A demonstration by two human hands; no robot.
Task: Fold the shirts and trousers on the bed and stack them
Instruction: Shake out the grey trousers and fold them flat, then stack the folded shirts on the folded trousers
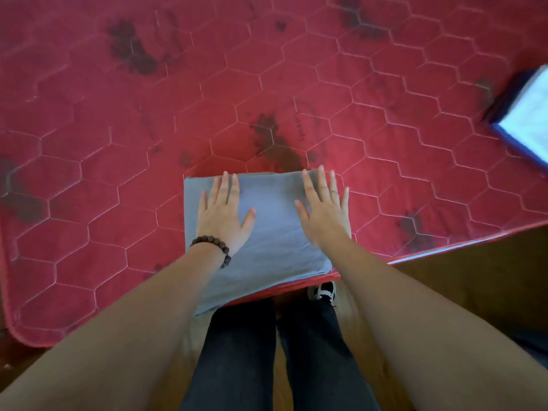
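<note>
Fingers [226, 185] of both hands lie spread flat on the folded grey garment [268, 232] at the bed's [118, 143] near edge, smoothing it; next probably comes stacking it somewhere.

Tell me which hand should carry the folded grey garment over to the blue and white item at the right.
Probably right: the right hand presses the grey garment on the side nearer the blue and white item.
</note>
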